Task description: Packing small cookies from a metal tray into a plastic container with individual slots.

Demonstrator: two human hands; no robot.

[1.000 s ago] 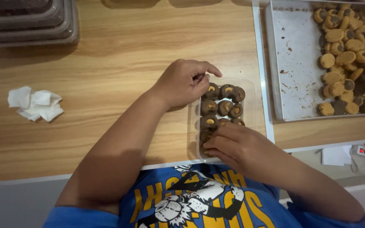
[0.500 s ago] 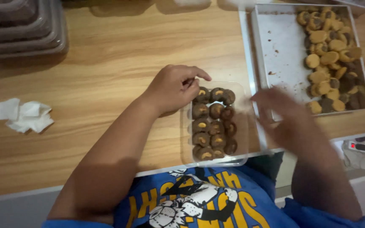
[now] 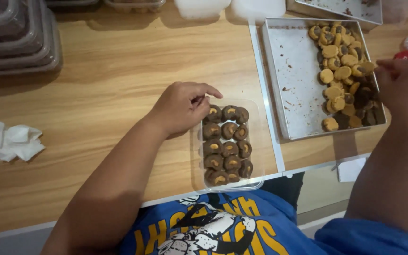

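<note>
Clear plastic container (image 3: 256, 141) at near table edge, filled with rows of dark cookies (image 3: 226, 144); walls hard to make out. Left hand (image 3: 182, 107) rests at its top-left corner, fingers loosely curled, fingertips touching rim and corner cookie, gripping nothing. Right hand (image 3: 402, 89) over metal tray (image 3: 293, 80) by tan cookies (image 3: 343, 75); fingers bunched, hold unclear. Crumpled tissue (image 3: 10, 141) left, stacked containers (image 3: 17, 38) cut off at top-left corner
</note>
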